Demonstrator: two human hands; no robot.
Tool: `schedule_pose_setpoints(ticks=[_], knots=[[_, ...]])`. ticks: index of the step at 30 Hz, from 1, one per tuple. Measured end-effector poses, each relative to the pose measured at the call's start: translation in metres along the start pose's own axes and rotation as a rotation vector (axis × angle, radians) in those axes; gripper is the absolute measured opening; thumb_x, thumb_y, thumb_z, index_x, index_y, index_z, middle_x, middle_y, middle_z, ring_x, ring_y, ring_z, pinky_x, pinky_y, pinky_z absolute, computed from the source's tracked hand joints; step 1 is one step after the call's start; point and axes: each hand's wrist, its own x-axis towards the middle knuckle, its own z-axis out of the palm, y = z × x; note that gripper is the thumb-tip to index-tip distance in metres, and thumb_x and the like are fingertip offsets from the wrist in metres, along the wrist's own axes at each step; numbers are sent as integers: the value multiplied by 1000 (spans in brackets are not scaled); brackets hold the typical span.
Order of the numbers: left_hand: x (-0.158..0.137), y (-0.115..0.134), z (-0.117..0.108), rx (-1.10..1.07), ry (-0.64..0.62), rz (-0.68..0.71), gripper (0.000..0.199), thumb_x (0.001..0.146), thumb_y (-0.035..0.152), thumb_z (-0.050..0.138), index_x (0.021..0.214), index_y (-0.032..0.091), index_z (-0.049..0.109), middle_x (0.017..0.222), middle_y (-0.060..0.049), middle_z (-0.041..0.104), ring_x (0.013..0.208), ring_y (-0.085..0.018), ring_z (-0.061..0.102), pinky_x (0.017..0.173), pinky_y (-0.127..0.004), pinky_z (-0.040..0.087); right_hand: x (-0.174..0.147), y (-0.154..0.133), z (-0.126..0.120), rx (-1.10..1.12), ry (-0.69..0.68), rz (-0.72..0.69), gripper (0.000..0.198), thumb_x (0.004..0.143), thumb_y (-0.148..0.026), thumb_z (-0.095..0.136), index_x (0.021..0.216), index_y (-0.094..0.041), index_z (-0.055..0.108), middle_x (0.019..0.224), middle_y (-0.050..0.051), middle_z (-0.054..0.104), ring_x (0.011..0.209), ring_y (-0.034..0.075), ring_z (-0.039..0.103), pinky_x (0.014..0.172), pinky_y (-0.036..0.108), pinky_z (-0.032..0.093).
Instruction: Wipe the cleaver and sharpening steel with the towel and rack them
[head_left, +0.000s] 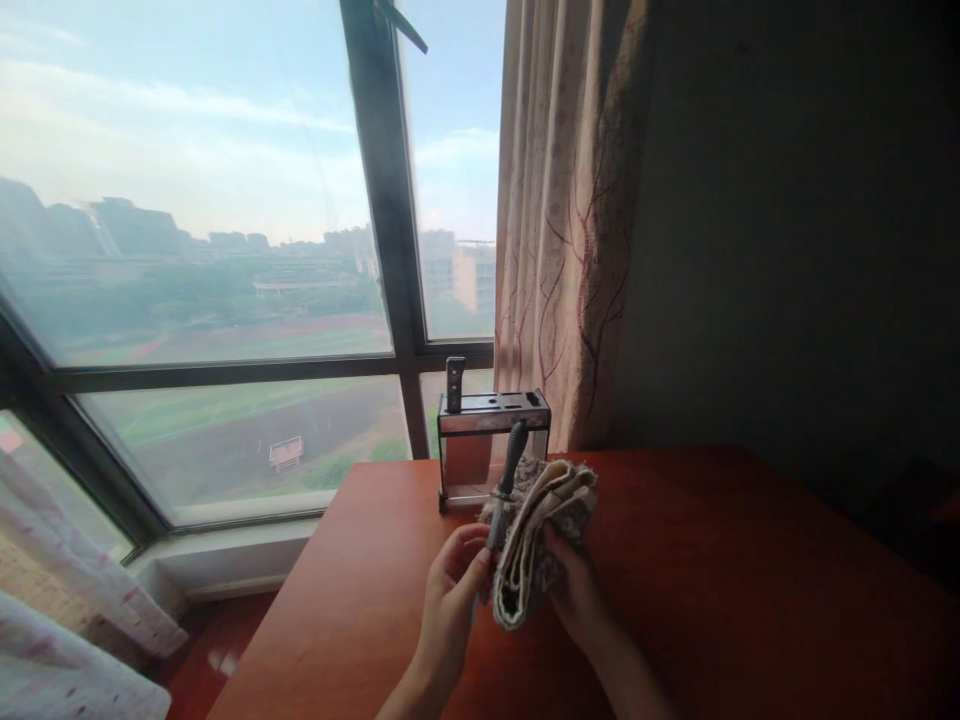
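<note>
My left hand (456,575) is closed, fingers pinching the metal shaft of a sharpening steel (513,460). The steel's dark ribbed handle points up and leans slightly right; its lower end is hidden by my fingers. In my right hand (574,580) is a folded, fluffy grey-and-beige cloth (536,530), gripped from its right side. The cloth lies right against the shaft, though I cannot tell how firmly they touch. Behind both hands, a clear-sided knife block (495,425) stands on the table, with one dark-handled knife (454,384) upright in its left slot.
The reddish-brown wooden table (712,560) spreads under my hands, its left edge running beside the window sill (225,550). A beige curtain (562,230) hangs behind the block. Another curtain (67,650) is at lower left, and a dark wall (772,250) rises at right.
</note>
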Motion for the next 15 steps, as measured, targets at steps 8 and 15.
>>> schedule_pose_setpoints(ticks=[8, 15], knots=[[0, 6, 0, -109, 62, 50, 31, 76, 31, 73, 101, 17, 65, 77, -5, 68, 63, -12, 55, 55, -21, 41, 6, -1, -9, 115, 69, -9, 36, 72, -51, 72, 94, -23, 73, 99, 5, 76, 93, 29, 71, 78, 43, 58], [1, 7, 1, -54, 65, 63, 34, 77, 37, 70, 107, 20, 65, 90, -7, 71, 69, -17, 61, 67, -29, 50, -8, 11, 0, -26, -96, 40, 41, 67, -46, 78, 99, -20, 71, 103, 8, 75, 102, 31, 67, 91, 46, 51]])
